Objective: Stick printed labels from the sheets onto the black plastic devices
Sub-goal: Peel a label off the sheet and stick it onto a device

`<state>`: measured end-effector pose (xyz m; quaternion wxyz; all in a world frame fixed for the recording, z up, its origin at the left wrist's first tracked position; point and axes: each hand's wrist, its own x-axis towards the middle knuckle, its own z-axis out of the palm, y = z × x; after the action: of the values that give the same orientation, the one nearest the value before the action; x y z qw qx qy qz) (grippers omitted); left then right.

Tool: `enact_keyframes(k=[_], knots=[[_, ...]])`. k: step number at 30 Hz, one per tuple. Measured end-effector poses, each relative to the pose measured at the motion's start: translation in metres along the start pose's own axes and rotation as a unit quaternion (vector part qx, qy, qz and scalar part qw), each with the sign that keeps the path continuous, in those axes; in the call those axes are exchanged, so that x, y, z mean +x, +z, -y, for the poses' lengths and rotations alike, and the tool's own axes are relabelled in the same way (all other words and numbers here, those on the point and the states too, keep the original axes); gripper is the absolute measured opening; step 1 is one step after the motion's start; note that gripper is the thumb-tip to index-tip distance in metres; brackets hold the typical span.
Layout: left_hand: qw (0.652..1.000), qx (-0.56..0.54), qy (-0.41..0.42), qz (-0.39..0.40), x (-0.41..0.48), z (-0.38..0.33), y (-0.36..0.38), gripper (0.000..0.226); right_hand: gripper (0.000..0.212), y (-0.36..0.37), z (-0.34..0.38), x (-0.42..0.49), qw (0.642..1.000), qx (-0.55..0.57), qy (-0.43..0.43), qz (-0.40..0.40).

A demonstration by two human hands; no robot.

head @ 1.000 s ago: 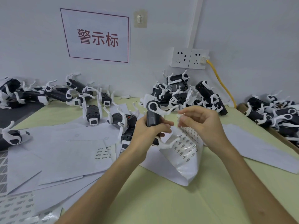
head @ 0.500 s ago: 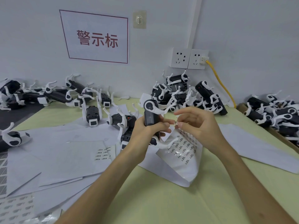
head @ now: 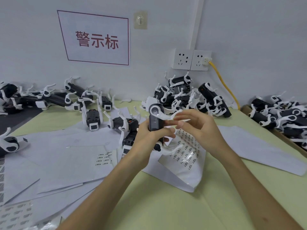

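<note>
Pale green tabletop (head: pixel 166 205) is seen in the head view, backed by a grey-white wall carrying a red-lettered white sign (head: pixel 96 39) and two white sockets (head: pixel 191 60). Above the table's middle, a black oblong plastic device with curved white arms (head: pixel 155 121) is held upright, its body gripped by the left hand (head: pixel 149 138). The right hand (head: pixel 199 128) is set against the device's right side, thumb and forefinger close together; whether a label is pinched there cannot be told. A glossy curled sheet of small printed labels (head: pixel 187 156) lies just beneath the hands. The device is judged light, rigid and smooth, best gripped by its black body, since the thin white arms look breakable. Labels are judged flimsy and tacky, best taken by one corner.
</note>
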<state>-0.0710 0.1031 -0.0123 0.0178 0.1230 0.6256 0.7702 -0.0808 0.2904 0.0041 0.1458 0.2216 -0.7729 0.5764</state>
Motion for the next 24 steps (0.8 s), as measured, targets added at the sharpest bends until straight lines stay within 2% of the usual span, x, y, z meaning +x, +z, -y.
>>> enact_keyframes(k=[4,11,14,17,24], knots=[[1.000,-0.005,-0.004,-0.016,0.000,-0.001,0.001,0.046,0.007,0.000,-0.004,0.001,1.000,-0.010,0.021,-0.016],[1.000,-0.001,-0.005,-0.023,-0.001,-0.002,0.002,0.046,0.007,0.002,-0.002,0.000,0.999,0.010,0.012,-0.040],[0.998,0.033,-0.013,-0.058,-0.002,-0.001,0.002,0.052,0.012,0.005,-0.005,-0.002,0.996,-0.071,-0.012,-0.043],[0.997,0.050,0.000,-0.052,-0.001,0.000,0.000,0.050,0.018,0.008,-0.008,-0.003,0.985,-0.157,-0.041,-0.052],[0.997,0.072,0.013,-0.019,0.000,0.001,0.000,0.045,0.011,0.006,-0.013,-0.003,0.973,-0.200,-0.078,-0.081]])
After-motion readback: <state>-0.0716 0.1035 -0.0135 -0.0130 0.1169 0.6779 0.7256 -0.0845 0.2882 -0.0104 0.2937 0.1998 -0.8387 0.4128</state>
